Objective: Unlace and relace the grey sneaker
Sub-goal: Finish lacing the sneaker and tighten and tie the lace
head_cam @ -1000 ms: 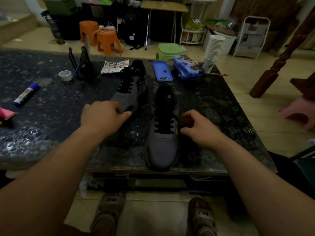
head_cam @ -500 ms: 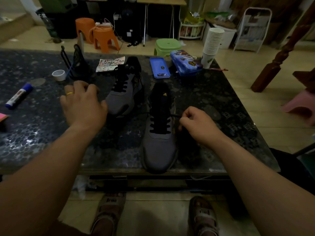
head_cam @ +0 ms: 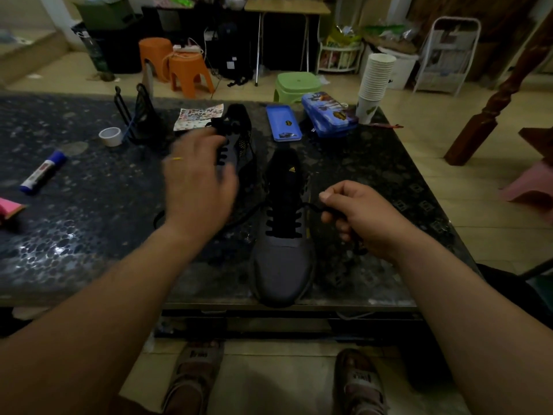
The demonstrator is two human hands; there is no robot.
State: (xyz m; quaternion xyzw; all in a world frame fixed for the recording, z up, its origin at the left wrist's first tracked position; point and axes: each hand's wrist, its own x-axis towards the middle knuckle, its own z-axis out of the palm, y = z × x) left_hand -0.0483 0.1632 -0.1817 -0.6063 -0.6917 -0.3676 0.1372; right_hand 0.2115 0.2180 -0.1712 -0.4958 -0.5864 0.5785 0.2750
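The grey sneaker stands upright on the dark speckled counter. Its toe is at the near edge and its heel points away from the person. Black lacing is threaded through the lower eyelets, and the black tongue stands exposed above them.

Right hand: positioned just right of the sneaker, at the level of the upper eyelets. The fingers are curled, with thumb and forefinger pinching the black lace. The lace runs from the shoe's right side into the grip, and a further length hangs below the palm.

Left hand: raised over the second sneaker, which lies further back and to the left of the first. The fingers are spread and hold nothing. The hand is blurred by motion, so contact with that shoe cannot be confirmed. A yellow ring is visible on one finger.

Other items on the counter:
- A blue-capped marker at far left.
- A roll of tape just beside a black wire stand.
- A sticker sheet behind the second sneaker.
- A blue tray next to a blue printed tin.
- A stack of paper cups at the far right corner.
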